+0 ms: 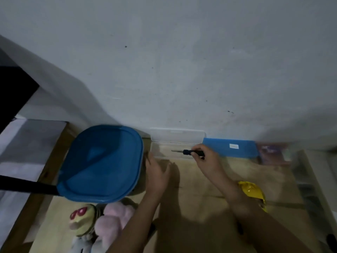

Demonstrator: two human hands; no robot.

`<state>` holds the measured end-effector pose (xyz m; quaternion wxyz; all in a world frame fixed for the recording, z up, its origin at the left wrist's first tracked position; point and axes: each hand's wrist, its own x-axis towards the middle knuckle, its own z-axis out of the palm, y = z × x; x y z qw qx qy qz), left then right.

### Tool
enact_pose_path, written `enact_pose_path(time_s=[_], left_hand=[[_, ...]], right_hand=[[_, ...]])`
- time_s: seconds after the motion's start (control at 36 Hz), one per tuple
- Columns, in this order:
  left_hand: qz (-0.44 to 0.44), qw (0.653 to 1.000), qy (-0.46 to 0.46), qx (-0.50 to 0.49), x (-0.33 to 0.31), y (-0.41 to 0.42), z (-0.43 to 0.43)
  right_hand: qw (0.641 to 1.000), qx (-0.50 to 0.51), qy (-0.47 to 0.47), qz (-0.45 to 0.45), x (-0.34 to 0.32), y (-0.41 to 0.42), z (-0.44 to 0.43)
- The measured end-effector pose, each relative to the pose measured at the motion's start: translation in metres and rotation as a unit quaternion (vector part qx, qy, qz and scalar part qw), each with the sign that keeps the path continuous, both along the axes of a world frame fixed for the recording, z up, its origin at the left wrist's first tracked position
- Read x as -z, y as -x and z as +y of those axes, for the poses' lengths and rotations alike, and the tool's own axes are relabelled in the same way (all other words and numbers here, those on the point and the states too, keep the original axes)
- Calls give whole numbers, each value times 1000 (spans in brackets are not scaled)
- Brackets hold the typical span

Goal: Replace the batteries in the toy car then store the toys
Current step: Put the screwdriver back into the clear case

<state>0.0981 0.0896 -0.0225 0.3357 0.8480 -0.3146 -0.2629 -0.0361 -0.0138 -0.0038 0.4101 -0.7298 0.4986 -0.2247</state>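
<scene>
The right hand (202, 157) pinches the black handle of a small screwdriver (189, 152) between thumb and curled fingers. The metal shaft points left and lies level over the open clear plastic case (164, 154), which sits at the wall with its lid propped up behind it. The left hand (156, 173) is relaxed, fingers loosely spread and holding nothing, near the case's front corner and just beside the blue-lidded container (102, 161). The picture is dim and smeared there, so I cannot tell whether that hand rests on the wooden table (200, 201) or hovers over it.

The yellow toy car (252, 189) sits on the table to the right, partly hidden behind the right forearm and well apart from the tool. Plush toys (109, 221) lie at the near left.

The step in hand looks like readying the driver for the car's battery cover. To do it well:
- Keep the pinch firm on the handle.
- Carry the tip clear of the case wall.
- Use the free left hand to draw the car to the open middle of the table and turn it underside up.
- Seat the tip square in the screw before twisting.
- Drop the freed screw into the clear case so it does not roll off.
</scene>
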Motion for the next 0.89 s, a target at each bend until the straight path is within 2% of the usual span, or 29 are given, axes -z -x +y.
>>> enact_pose_path(time_s=[0.39, 0.44, 0.53, 0.61, 0.69, 0.81, 0.89], left_hand=[[145, 978, 147, 24, 23, -29, -17], [146, 977, 154, 22, 24, -28, -16], [145, 979, 142, 4, 25, -26, -16], [149, 979, 143, -7, 24, -24, -16], [164, 975, 150, -24, 24, -23, -20], [182, 970, 156, -49, 24, -23, -25], [207, 961, 169, -63, 24, -26, -31]], right_hand=[[991, -106, 19, 82, 22, -41, -11], [988, -112, 72, 72, 18, -40, -9], [975, -72, 209, 35, 7, -39, -5], [949, -30, 300, 89, 1, -38, -10], [940, -25, 292, 175, 2, -33, -18], [941, -39, 272, 194, 1, -31, -17], [944, -90, 234, 215, 3, -31, -11]])
